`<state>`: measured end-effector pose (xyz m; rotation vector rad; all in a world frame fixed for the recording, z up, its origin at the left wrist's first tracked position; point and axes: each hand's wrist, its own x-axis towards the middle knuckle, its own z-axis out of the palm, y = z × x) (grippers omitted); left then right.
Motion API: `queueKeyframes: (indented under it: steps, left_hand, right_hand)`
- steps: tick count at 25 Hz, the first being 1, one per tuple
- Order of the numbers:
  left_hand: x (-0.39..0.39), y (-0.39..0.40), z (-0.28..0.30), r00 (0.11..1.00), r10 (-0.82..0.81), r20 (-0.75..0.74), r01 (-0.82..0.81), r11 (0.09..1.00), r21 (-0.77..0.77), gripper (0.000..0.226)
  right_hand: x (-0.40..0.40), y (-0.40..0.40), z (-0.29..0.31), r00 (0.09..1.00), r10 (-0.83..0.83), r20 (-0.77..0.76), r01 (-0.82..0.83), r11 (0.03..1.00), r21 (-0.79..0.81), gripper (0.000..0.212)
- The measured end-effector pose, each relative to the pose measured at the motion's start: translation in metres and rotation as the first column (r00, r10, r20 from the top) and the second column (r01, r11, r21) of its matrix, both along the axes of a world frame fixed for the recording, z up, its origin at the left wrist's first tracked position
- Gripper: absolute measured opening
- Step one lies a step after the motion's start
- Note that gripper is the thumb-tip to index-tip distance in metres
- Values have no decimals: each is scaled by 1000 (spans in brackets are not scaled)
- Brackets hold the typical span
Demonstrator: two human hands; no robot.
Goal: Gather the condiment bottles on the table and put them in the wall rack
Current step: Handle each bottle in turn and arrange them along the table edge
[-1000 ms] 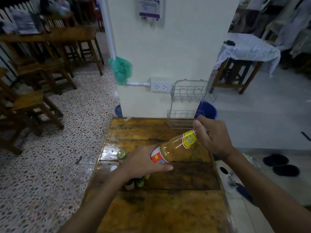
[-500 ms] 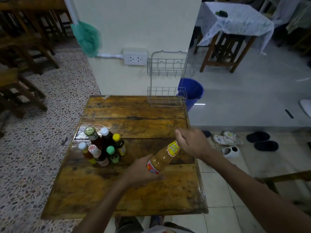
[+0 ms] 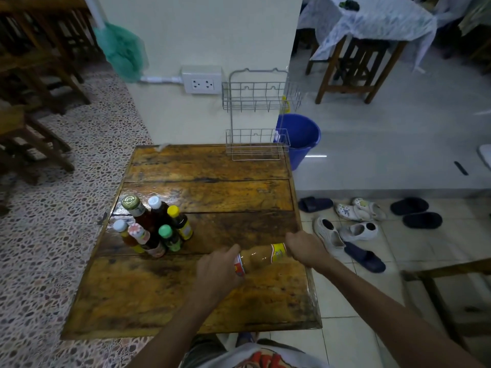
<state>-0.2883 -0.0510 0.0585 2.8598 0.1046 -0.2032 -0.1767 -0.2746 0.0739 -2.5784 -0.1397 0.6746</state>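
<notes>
Worn wooden table (image 3: 186,288) abuts a cream wall under the wire rack (image 3: 256,112); both hands' fingers (image 3: 225,254) clamp a tilted bottle (image 3: 259,257).

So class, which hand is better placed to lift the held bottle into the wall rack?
Right. The right hand grips the bottle at its neck, on the rack's side.

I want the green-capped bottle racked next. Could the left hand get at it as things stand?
Probably not yet: the left hand is gripping the base of the tilted bottle. The green-capped bottle itself stands unblocked at the cluster's near edge.
</notes>
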Motion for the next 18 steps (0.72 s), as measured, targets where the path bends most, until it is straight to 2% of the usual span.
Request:
queueKeyframes:
  steps: [2,3,4,5,7,8,10,11,14,18]
  left_hand:
    - [2,-3,-3,1000,-16,14,15,1000,16,49]
    - [5,-3,-3,1000,-10,3,10,1000,-8,47]
    - [9,-1,-3,1000,0,-27,-2,998,-66,46]
    - [13,2,-1,997,9,-75,-22,985,-173,45]
    - [20,11,2,979,-45,-201,-58,874,-483,44]
    - [22,17,3,960,-111,-257,-75,784,-616,46]
    - [21,22,6,918,-230,-323,-92,669,-738,49]
    - [20,22,6,911,-253,-326,-86,656,-750,50]
    - [16,14,3,947,-179,-265,-56,722,-690,52]
    - [14,1,4,984,-45,-174,-48,868,-494,52]
  right_hand:
    - [5,-1,3,987,-66,-148,69,997,21,33]
    - [6,2,7,997,1,-75,0,1000,16,34]
    - [6,2,7,993,74,94,-73,997,-12,37]
    - [4,2,9,954,84,288,-99,994,39,43]
    - [2,-2,17,800,122,588,-244,961,132,48]
    - [3,-6,22,687,197,699,-350,933,81,46]
    - [7,-15,27,491,310,814,-503,864,-25,41]
    - [7,-18,29,461,311,831,-531,847,-23,40]
    - [6,-18,28,545,269,794,-482,876,34,41]
    - [2,-17,11,693,195,695,-344,936,80,46]
